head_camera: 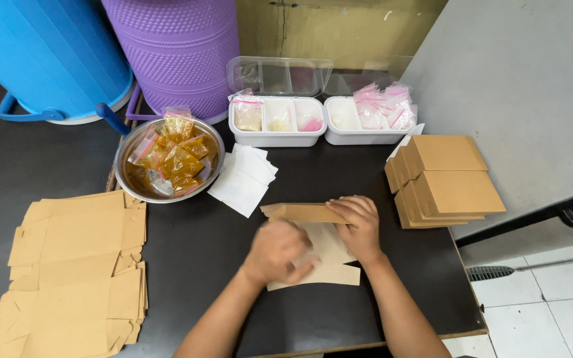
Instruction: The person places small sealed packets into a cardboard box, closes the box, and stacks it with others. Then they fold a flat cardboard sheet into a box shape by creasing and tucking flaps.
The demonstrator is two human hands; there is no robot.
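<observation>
A brown box (306,213) lies in the middle, half folded. Flat brown boxes (77,265) sit far left. Folded brown boxes (444,179) are stacked on the right. Small yellow bags (175,159) fill the bowl (127,149). Clear bags with pink tops (382,107) sit in a white tray (339,136).

view: single head cam, worn by the person, no second view to overlap
angle: steep look down and forward over the dark table (200,265)
near edge: runs along frame bottom, both forearms enter there
far edge: top of frame, against blue drum (48,53) and purple drum (177,53)
right edge: in frame, tiled floor (552,298) beyond it
range: close, arm's reach, hands centre frame
</observation>
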